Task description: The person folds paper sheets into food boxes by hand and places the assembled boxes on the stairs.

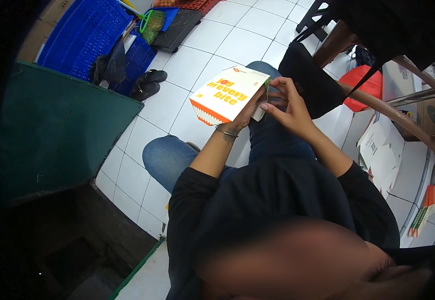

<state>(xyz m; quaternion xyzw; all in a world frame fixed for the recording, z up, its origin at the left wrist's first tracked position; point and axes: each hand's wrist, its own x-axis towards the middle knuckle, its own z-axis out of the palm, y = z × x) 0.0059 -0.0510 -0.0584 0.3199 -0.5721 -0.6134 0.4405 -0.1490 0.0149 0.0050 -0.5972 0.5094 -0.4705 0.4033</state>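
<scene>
- Box [229, 96]: upper middle of the frame, off the floor [197, 37], lettered panel facing up.
- Left hand [246, 115]: clasps the box from below, fingertips hidden; appears to bear the weight.
- Right hand [296, 111]: thumb and fingers parted at the box's right side, seemingly freed for finer handling; whether they pinch it, I cannot tell.

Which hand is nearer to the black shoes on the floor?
Left. The left hand, holding the box, is right of the shoes; the right hand is farther right, at the box's side.
</scene>
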